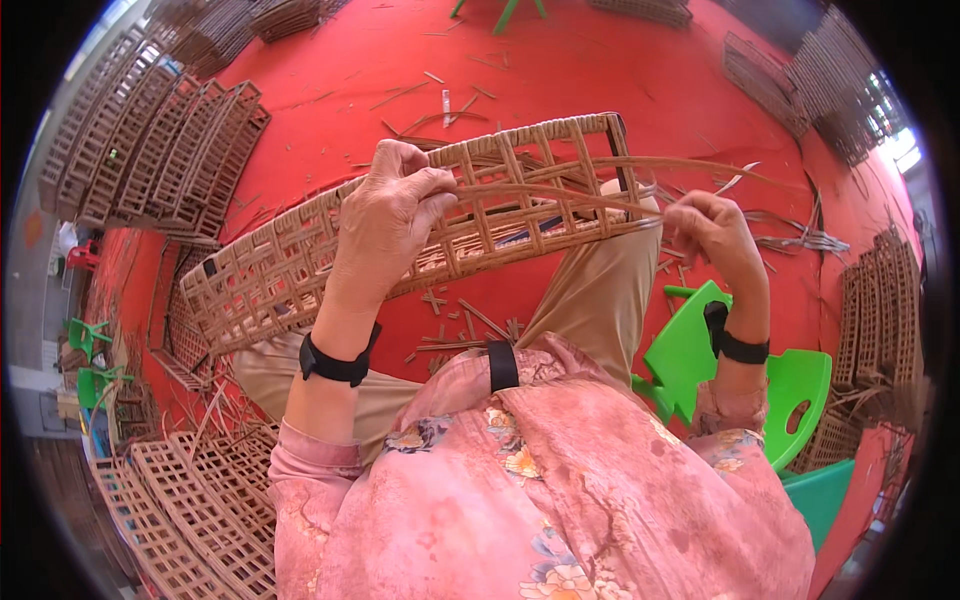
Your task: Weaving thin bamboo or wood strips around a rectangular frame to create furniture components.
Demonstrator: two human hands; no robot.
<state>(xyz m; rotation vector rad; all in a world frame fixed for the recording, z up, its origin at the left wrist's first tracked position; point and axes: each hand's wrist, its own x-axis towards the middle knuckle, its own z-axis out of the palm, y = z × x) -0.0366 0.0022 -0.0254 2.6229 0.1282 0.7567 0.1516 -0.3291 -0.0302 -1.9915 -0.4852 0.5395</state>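
Observation:
A long woven basket [270, 285] of brown flat strips, with an open lattice side, lies tilted across my lap, rising to the right. My left hand [390, 220] is closed at its side, thumb and fingers pinching a brown weaving strip [545, 192]. From there the strip runs right across the lattice, past the basket's dark corner frame. At its far end, my right hand [715, 238] pinches it just beyond the basket's right end. Parts of the strip near my left fingers are hidden by the hand.
Stacked lattice baskets stand at the far left [150, 140], near left [190, 520] and right [880, 310]. A green plastic chair [690, 340] is by my right arm. Strip offcuts [470, 325] litter the red floor [600, 70], and a bundle of loose strips [800, 240] lies right of my hand.

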